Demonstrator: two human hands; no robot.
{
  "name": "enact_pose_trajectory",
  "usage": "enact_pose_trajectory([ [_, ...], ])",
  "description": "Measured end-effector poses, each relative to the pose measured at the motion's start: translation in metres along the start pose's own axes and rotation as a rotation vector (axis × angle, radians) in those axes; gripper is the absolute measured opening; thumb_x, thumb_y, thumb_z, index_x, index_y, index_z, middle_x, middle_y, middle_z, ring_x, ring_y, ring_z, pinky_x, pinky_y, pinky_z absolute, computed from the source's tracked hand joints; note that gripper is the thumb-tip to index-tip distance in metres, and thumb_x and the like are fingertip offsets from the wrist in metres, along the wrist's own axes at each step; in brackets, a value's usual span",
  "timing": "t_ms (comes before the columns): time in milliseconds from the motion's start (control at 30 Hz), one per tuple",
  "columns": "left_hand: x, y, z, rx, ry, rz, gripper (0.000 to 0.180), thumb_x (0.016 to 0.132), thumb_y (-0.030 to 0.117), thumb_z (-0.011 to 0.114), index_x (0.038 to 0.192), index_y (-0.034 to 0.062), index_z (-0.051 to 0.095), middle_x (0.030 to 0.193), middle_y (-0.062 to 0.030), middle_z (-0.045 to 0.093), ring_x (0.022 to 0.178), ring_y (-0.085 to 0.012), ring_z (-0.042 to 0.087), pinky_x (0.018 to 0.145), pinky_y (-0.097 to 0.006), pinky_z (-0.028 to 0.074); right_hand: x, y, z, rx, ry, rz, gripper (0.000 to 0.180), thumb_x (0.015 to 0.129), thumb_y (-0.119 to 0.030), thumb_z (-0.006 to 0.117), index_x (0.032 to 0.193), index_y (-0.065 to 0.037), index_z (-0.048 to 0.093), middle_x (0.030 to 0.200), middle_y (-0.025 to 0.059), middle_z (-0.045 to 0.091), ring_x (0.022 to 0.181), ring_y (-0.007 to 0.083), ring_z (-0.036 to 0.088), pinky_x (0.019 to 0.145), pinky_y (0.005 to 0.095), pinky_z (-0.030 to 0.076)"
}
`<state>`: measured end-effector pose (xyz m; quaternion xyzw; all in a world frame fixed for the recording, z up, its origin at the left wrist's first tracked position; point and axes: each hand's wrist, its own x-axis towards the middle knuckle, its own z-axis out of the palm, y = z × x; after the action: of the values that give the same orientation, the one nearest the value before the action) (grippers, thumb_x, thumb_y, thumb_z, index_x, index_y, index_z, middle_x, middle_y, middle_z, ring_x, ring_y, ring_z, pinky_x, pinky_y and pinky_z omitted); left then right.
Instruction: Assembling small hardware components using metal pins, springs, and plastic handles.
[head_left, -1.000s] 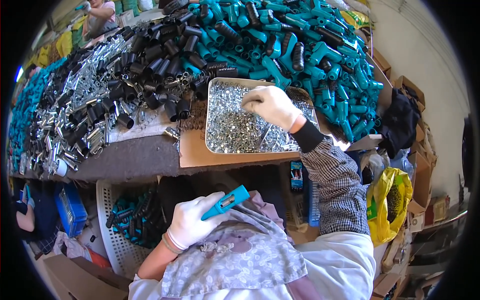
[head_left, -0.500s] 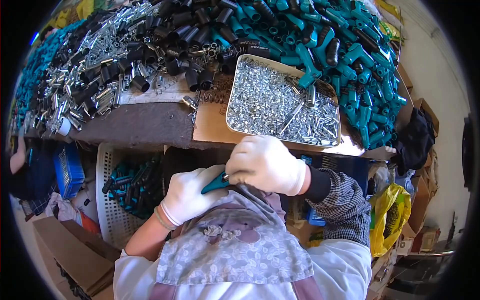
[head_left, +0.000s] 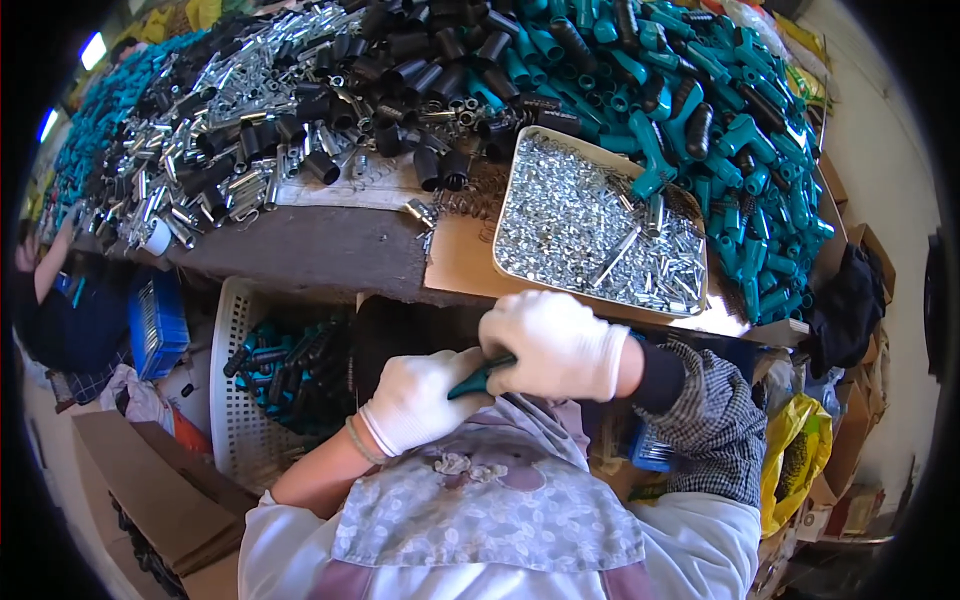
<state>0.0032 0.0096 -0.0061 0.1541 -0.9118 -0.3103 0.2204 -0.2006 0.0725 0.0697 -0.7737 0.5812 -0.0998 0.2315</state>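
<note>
— What's nearest?
— Both gloved hands meet low, just under the table (head_left: 330,250) edge. The left hand (head_left: 420,400) has its grip closed around a teal handle piece (head_left: 478,377); the right hand (head_left: 562,345) is curled over that piece's far end, touching it.
— And beyond?
— A white basket (head_left: 235,400) of teal and black parts below, then a metal tray (head_left: 600,225) of small silver bits on the table, with heaps of teal and black parts behind.

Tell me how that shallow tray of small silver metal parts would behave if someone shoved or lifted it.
The tray probably feels heavy for its size, being heaped with metal parts. It would likely slide on the cardboard sheet rather than tip, since it sits low and flat. Loose pieces may spill over its shallow rim.
</note>
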Motion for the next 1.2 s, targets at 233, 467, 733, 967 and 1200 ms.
enact_pose_trajectory([
  [233,-0.011,0.000,-0.013,0.080,-0.050,-0.001,0.044,0.078,0.031,0.080,0.115,0.0106,0.070,0.078,-0.0101,0.068,0.069,-0.0302,0.069,0.061,-0.040,0.054,0.017,0.021,0.010,0.377,-0.468,0.141,0.062,0.083,-0.054,0.072,0.104,0.004,0.070,0.092,0.0239,0.071,0.090,0.0346,0.070,0.079,0.0426,0.053],
  [467,-0.028,-0.011,-0.027,0.092,-0.052,0.007,0.040,0.082,0.033,0.078,0.115,0.0139,0.067,0.076,-0.0068,0.065,0.066,-0.0279,0.067,0.057,-0.039,0.053,0.028,0.009,0.042,0.374,-0.303,0.124,0.048,0.086,-0.043,0.076,0.105,0.001,0.070,0.089,0.0228,0.070,0.084,0.0338,0.070,0.075,0.0415,0.054],
  [733,-0.036,-0.035,-0.062,0.219,0.184,-0.067,0.046,0.073,0.016,0.077,0.117,0.0089,0.066,0.099,-0.0142,0.067,0.089,-0.0362,0.066,0.076,-0.043,0.054,0.091,-0.002,0.030,0.279,0.184,-0.131,0.026,0.095,-0.030,0.061,0.097,-0.007,0.075,0.087,0.0195,0.071,0.082,0.0378,0.070,0.075,0.0438,0.055],
  [967,-0.058,-0.025,-0.063,0.137,0.294,-0.277,0.047,0.071,0.011,0.081,0.117,0.0077,0.068,0.101,-0.0158,0.068,0.092,-0.0372,0.067,0.078,-0.040,0.054,0.200,0.050,0.070,-0.351,0.440,0.079,0.014,0.082,-0.017,0.063,0.079,-0.007,0.072,0.078,0.0178,0.070,0.077,0.0376,0.070,0.071,0.0485,0.056],
  [1200,-0.064,-0.028,-0.055,0.114,0.267,-0.314,0.047,0.074,0.016,0.081,0.119,0.0088,0.068,0.105,-0.0139,0.070,0.095,-0.0352,0.067,0.081,-0.039,0.055,0.209,0.031,0.065,-0.401,0.382,0.098,0.017,0.080,-0.012,0.061,0.078,-0.007,0.077,0.081,0.0192,0.073,0.078,0.0349,0.073,0.071,0.0451,0.059],
])
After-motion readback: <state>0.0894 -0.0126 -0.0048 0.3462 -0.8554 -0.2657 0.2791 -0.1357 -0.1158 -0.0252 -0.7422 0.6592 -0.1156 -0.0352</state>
